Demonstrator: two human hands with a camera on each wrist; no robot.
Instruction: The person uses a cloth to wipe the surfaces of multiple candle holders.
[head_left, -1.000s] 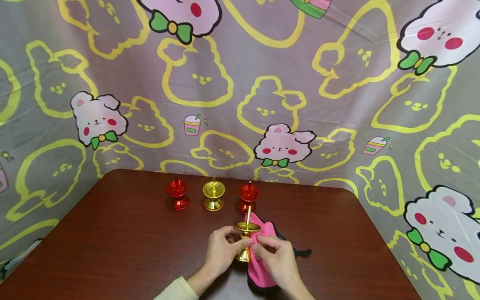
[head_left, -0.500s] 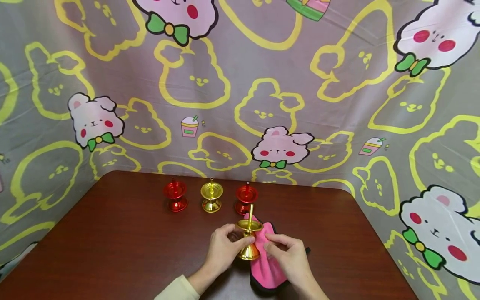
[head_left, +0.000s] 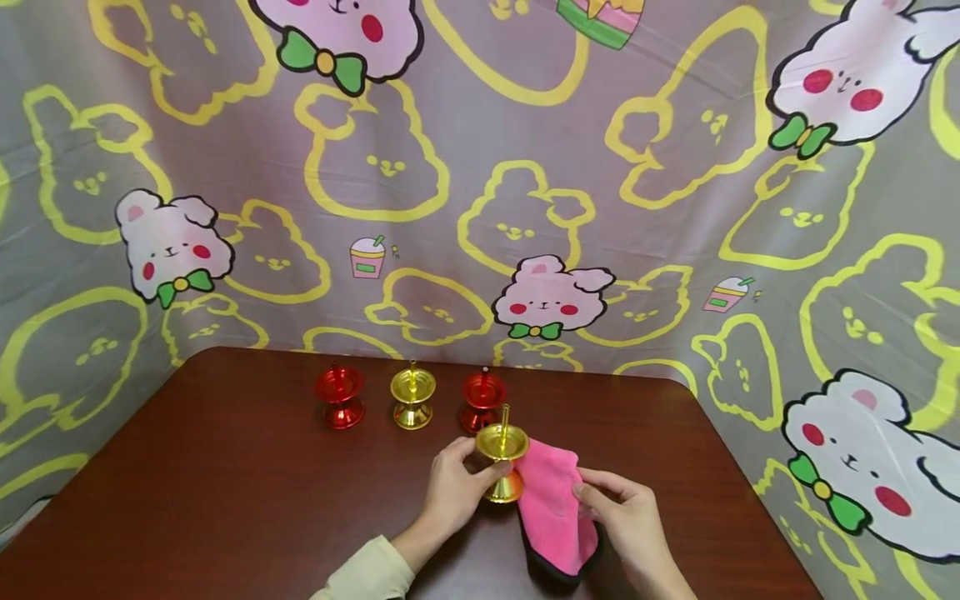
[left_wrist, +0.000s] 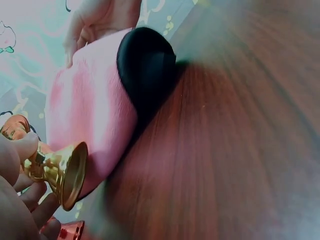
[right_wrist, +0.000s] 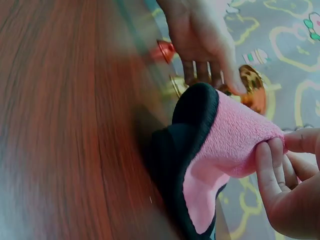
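Observation:
My left hand (head_left: 453, 487) grips a gold candle holder (head_left: 502, 440) around its narrow stem, thumb in front. The holder stands upright, with a shallow dish and a thin central rod; its flared hollow base (left_wrist: 74, 175) shows in the left wrist view. Right beside it hangs a pink fleece cloth (head_left: 551, 508) with black edging. My right hand (head_left: 633, 512) pinches this cloth by its right side between thumb and fingers. In the right wrist view, the fingers (right_wrist: 272, 165) gather a fold of the pink fleece, and the black-edged end curves toward the table.
Three similar candle holders stand in a row toward the back: a red one (head_left: 341, 396), a gold one (head_left: 412, 400) and another red one (head_left: 482, 392). They are on a dark reddish-brown wooden table (head_left: 247, 492). A grey cartoon-print curtain (head_left: 442, 192) surrounds its far sides.
My right hand has drawn the cloth rightward and spread it, away from the candle holder's stem. My left hand has shifted the candle holder slightly. The head view has turned a little right.

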